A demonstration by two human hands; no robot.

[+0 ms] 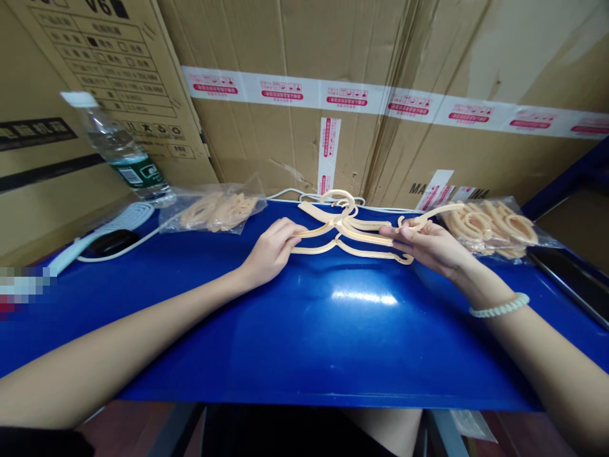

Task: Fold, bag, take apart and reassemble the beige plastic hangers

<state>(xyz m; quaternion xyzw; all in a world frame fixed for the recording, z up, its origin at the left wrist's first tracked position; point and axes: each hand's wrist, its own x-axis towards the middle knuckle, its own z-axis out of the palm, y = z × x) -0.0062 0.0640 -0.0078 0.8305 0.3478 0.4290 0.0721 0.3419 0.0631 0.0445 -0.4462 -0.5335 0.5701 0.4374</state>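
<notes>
Several beige hangers (337,222) lie overlapping at the middle of the blue table, their hooks pointing away from me. My left hand (270,252) is closed, thumb and fingers pinching the left arm of one hanger. On the other side my right hand (434,246) has its fingers closed around a curved beige hanger piece (423,219), which sticks up to the right. Its fingertips also meet the right-hand ends of the hanger arms; whether they grip those cannot be made out. A lower hanger arm (366,252) with a curled end lies just below the fingers.
Clear bags of beige hanger parts lie at left (216,209) and right (490,225). A water bottle (126,152), white cable (143,246) and dark oval object (114,242) are at left, a black phone-like slab (573,279) at right. Cardboard boxes (285,146) wall the back.
</notes>
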